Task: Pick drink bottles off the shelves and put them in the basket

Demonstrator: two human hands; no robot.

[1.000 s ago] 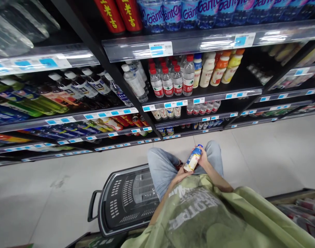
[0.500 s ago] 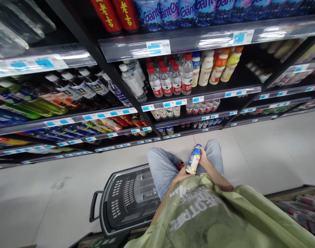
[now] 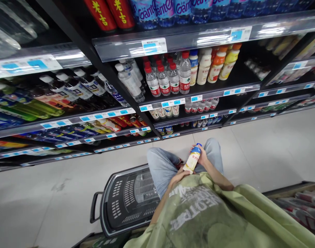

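A drink bottle (image 3: 192, 159) with a blue cap, blue upper part and cream label tilts above my lap, held between both hands. Around its upper part, near the cap, wrap the fingers of my right hand (image 3: 202, 155). My left hand (image 3: 180, 175) grips its base, with some of the fingers hidden behind the bottle. Red print on the cream label faces me. Below are my jeans-clad legs (image 3: 161, 168), bent and apart.
A black shopping basket (image 3: 131, 196) stands on the floor at my left. Ahead rise drink shelves (image 3: 201, 96) with red-capped water bottles (image 3: 164, 82) and a row of coloured milk-drink bottles (image 3: 214, 67). Packed bottles (image 3: 299, 206) lie behind me at right.
The bottle has turned in my hands, so its red-printed cream front now shows instead of the blue-and-white side. My view has shifted slightly.
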